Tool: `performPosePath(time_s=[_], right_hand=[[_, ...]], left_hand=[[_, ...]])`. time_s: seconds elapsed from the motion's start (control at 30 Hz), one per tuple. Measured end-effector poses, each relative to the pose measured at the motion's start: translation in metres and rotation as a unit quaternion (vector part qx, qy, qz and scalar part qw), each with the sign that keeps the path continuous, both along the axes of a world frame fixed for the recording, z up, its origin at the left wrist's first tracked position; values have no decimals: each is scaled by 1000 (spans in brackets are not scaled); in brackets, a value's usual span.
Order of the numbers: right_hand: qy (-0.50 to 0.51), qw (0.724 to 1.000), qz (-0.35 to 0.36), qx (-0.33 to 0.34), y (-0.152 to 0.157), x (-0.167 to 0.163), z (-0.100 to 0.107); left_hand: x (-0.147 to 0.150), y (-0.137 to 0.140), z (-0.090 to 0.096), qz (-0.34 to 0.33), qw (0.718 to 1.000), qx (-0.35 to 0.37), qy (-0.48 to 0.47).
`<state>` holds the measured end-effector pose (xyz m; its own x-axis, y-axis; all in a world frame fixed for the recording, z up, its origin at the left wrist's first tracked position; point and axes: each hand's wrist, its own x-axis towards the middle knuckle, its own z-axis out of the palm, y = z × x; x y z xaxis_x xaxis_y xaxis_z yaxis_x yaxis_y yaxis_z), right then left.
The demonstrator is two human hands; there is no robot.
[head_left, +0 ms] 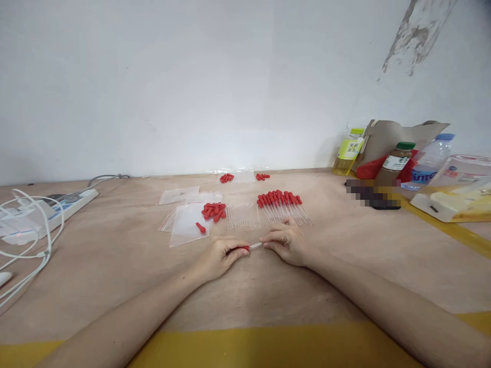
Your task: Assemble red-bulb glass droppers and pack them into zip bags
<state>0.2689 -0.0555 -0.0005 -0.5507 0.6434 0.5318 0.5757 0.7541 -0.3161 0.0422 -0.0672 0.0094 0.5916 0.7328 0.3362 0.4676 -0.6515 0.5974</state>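
My left hand (223,255) is closed around a red rubber bulb (245,248), most of it covered by the fingers. From its open end a clear glass dropper tube (256,246) runs to the right, where my right hand (286,242) pinches it. Just beyond lies a row of bare glass tubes (242,215). To the right of that row, several droppers with red bulbs (282,200) lie side by side. A pile of loose red bulbs (215,210) rests on clear plastic bags (184,230), with a single bulb (201,228) nearer to me.
Farther back near the wall sit two small bagged groups of red bulbs (226,178). Bottles (348,153), a grey bag (387,138) and a dark phone-like object (387,207) stand or lie at right. A white power strip (76,202) with tangled cables (46,245) occupies the left.
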Motion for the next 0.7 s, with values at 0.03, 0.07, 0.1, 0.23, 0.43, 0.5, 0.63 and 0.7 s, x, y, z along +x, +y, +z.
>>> performPosePath(time_s=[0.03,0.07,0.1,0.23,0.43,0.5,0.63,0.7], right_hand=[[-4,1000,-8,14,0,0,0],[-10,999,-16,28,-1,-1,0],[-15,999,-24,42,-2,-1,0],[-35,995,-42,80,-4,-3,0],[-51,994,-44,82,-7,-5,0],[-53,995,-41,69,-8,-6,1],[-46,998,-41,13,-13,-10,4],[-48,998,-45,-17,-15,-13,5]], left_hand=[[0,0,0,4,1000,4,5],[1,0,0,9,1000,5,8],[1,0,0,14,1000,4,11],[1,1,-2,22,999,3,22],[1,0,-3,24,999,21,30],[1,0,-3,21,998,39,39],[0,-1,-3,14,995,70,64],[0,-1,-4,5,994,81,71]])
